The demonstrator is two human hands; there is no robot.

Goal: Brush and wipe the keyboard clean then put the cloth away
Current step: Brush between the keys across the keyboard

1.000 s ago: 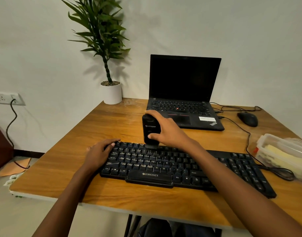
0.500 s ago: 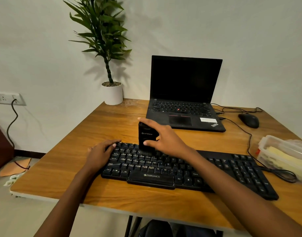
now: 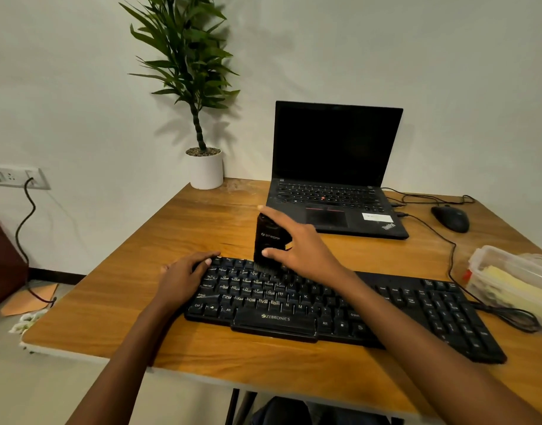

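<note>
Keyboard: the black keyboard (image 3: pixel 340 305) lies along the near edge of the tabletop (image 3: pixel 171 240), its right end angled toward the near right corner; its cable (image 3: pixel 452 256) runs back toward the laptop.
Brush: the black brush (image 3: pixel 268 240) stands upright at the keyboard's far edge, left of its middle, with its bristles down on the top row of keys.
Right hand: the right hand (image 3: pixel 297 246) is clamped on the brush body, thumb on the near face and forefinger laid over the top.
Left hand: the left hand (image 3: pixel 183 277) rests on the keyboard's left end, fingers relaxed over the far left keys, gripping nothing.
Container: a clear plastic container (image 3: pixel 478 265) sits at the right edge of the tabletop, just beside the keyboard's right end; the cable loops against its near side.
Contents: a yellow cloth (image 3: pixel 509 286) lies folded inside the container; whether a lid covers it cannot be told.
Pot: a white pot (image 3: pixel 205 170) stands at the far left corner, filled with small stones, and holds a green plant (image 3: pixel 186 56).
Laptop: an open laptop (image 3: pixel 334 148) with a dark screen sits at the far edge, behind the brush.
Mouse: a black mouse (image 3: pixel 450 218) lies right of the laptop, near the far right corner.
</note>
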